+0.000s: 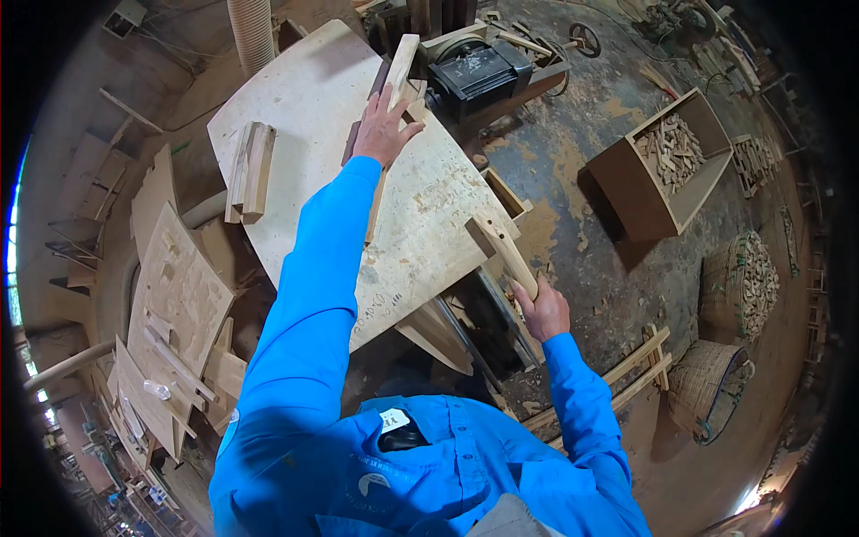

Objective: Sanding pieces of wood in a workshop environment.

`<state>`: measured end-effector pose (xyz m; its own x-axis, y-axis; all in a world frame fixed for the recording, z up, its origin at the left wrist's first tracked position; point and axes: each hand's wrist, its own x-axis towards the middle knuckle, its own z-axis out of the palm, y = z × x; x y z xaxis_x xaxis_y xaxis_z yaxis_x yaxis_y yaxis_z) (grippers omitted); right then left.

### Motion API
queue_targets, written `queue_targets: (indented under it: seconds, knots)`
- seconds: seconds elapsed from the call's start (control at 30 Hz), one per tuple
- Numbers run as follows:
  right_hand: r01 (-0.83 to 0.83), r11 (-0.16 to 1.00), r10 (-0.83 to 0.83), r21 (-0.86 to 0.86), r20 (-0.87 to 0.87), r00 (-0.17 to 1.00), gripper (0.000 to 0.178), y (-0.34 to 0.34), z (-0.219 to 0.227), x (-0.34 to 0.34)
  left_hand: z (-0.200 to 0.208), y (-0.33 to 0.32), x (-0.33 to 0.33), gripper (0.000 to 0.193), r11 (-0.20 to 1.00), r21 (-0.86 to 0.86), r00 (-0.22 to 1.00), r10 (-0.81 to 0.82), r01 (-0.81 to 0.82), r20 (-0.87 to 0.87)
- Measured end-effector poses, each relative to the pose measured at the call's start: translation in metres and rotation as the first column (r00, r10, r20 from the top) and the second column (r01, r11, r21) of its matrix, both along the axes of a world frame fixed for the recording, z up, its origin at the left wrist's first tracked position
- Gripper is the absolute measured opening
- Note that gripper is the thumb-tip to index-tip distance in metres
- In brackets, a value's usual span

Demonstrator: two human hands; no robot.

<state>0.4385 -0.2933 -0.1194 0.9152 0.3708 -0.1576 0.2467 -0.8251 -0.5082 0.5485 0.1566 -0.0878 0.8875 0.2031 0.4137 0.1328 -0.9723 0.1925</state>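
Left hand (386, 134) splayed at a pale wooden strip (403, 67), upper centre, a worker's right hand (544, 309) clasps a drilled wooden bar (512, 255), right of centre, which could drop should that one-handed hold loosen.

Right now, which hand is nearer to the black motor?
Left. The left hand is close to the black motor, left of and below it in the picture; the right hand is farther below, gripping a wooden piece.
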Motion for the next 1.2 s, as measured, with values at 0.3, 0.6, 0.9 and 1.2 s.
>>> queue_targets:
  seconds: [0.3, 0.6, 0.9, 1.2]
  knots:
    - [0.013, 1.0, -0.014, -0.013, -0.044, 0.999, 0.063, -0.003, 0.002, 0.002, -0.003, 0.002, 0.001, 0.067, 1.0, -0.001, 0.999, -0.016, 0.016, 0.036]
    - [0.035, 0.999, -0.036, -0.004, -0.059, 0.998, 0.064, 0.001, 0.018, 0.0, -0.007, 0.003, -0.001, 0.064, 0.999, -0.033, 0.997, -0.033, 0.035, 0.072]
    - [0.076, 0.995, -0.081, -0.06, -0.081, 0.993, 0.064, -0.001, 0.043, 0.0, 0.002, -0.004, -0.002, 0.063, 0.994, 0.112, 0.999, -0.022, 0.018, 0.027]
    - [0.031, 0.994, -0.05, -0.108, -0.179, 0.983, 0.06, 0.0, 0.072, 0.009, 0.037, 0.004, 0.037, 0.077, 0.979, 0.191, 0.992, -0.044, 0.066, -0.115]
